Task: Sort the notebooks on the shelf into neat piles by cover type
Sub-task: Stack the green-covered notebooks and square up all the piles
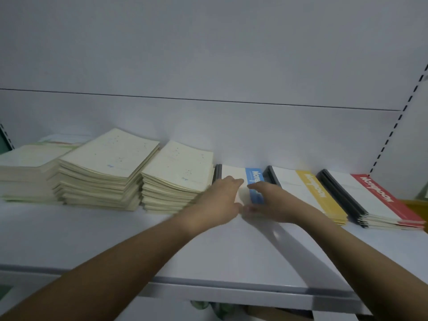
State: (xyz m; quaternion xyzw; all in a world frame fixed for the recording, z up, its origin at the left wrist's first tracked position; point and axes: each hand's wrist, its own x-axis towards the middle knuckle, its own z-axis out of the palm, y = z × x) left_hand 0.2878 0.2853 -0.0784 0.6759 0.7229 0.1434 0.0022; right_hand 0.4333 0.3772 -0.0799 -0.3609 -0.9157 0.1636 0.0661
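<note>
On the white shelf (pixel 97 237), a notebook pile with a white cover and blue stripe (pixel 234 173) lies in the middle. My left hand (pixel 217 202) and my right hand (pixel 273 202) rest on its top, fingers fairly straight, thumbs near the front edge; both hands are blurred. Right of it lie a yellow-striped pile (pixel 308 188) and a red-striped pile (pixel 375 195). To the left stand cream-covered stacks: one beside the blue pile (pixel 178 174), a taller one (pixel 104 163), and a third at the far left (pixel 25 167).
The shelf's back panel (pixel 208 66) rises behind the piles. A slotted upright (pixel 398 121) runs along the right side. The shelf's front lip (pixel 231 290) crosses below my forearms. An orange object (pixel 416 207) peeks in at the right edge.
</note>
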